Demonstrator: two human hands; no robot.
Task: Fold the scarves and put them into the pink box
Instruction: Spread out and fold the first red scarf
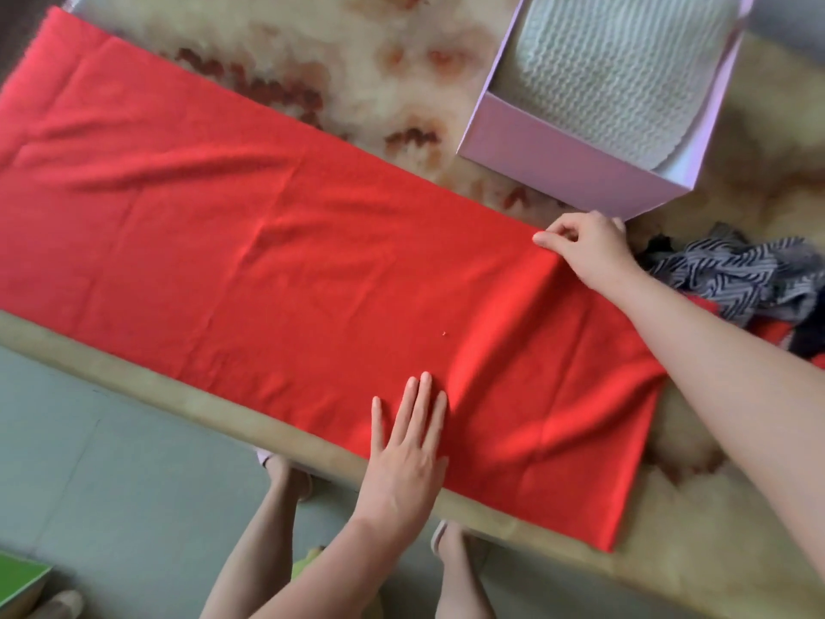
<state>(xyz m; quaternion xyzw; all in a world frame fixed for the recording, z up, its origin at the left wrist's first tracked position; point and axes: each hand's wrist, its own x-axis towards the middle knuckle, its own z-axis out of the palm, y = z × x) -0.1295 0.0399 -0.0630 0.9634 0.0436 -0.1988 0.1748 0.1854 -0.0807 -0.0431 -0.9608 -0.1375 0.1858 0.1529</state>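
Note:
A long red scarf (277,243) lies spread flat across the surface, running from the far left to the near right. My left hand (408,444) rests flat on its near edge with straight fingers. My right hand (585,245) pinches the scarf's far edge close to the pink box (558,165). The box stands open at the upper right and holds a folded white knitted scarf (616,69). A crumpled grey-and-black zigzag scarf (732,272) lies to the right of my right hand.
The surface is covered by a fluffy cream and brown fur throw (321,78) with a tan front edge (178,386). More red and dark fabric (794,337) lies under the zigzag scarf. My legs and the green-grey floor (111,484) show below.

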